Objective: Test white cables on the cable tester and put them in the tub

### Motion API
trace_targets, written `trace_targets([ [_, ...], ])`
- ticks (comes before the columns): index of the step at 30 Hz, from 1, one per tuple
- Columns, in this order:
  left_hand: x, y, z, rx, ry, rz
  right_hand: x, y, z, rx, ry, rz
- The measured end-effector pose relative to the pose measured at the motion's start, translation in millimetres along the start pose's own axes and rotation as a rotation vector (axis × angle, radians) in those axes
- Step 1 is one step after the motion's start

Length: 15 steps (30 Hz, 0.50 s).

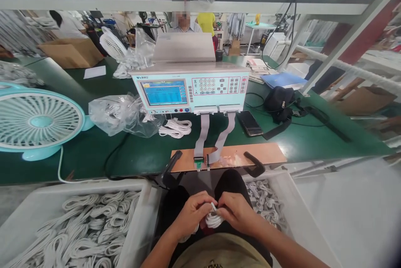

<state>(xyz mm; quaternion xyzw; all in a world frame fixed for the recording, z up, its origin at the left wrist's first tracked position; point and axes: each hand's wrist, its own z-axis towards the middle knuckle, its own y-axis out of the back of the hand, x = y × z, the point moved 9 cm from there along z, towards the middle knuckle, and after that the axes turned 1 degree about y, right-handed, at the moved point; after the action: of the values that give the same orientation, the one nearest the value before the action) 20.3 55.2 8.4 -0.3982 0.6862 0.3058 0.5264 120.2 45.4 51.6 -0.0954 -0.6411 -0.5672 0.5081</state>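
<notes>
Both hands are close together above the lap, at the lower middle of the head view. A coiled white cable (214, 220) hangs between them. My left hand (194, 213) pinches the coil from the left, with its thumb and fingers closed. From the right, my right hand (235, 211) grips the same coil, its fingertips near a white end of the cable that points up. In front of the hands, two grey ribbon cables (202, 136) run from a tester (191, 88) with a lit blue screen down to small connectors on an orange-brown board (263, 153) at the table edge.
A bin (144, 201) of coiled cables stands at the left, another bin (294, 188) with cables at the right. On the green table (150, 159) are a fan (40, 122), bagged cables (117, 113), a loose coil (175, 127), a phone (249, 123) and a black pouch (278, 103). A person (188, 28) is behind the tester.
</notes>
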Motion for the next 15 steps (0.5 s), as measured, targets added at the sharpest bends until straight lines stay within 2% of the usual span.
trace_targets([
  [4,-15.9,4.8,-8.3,-0.051,-0.165,0.160,-6.3,-6.6,3.5,0.004,-0.061,0.169],
  [8,-26.3,-0.2,-17.9,0.045,-0.166,0.227,-10.2,-20.2,6.4,0.116,-0.162,0.511],
  [11,-38.5,-5.3,-25.2,0.102,-0.277,0.442,-14.6,-37.2,1.0,0.219,-0.285,0.806],
  [13,-33.3,-11.2,-28.5,0.163,-0.330,0.577,-19.5,-50.0,-4.5,0.290,-0.341,0.898],
  [15,-15.9,-7.6,-26.2,0.123,-0.290,0.674,-25.4,-65.5,-10.0,0.405,-0.363,0.926],
])
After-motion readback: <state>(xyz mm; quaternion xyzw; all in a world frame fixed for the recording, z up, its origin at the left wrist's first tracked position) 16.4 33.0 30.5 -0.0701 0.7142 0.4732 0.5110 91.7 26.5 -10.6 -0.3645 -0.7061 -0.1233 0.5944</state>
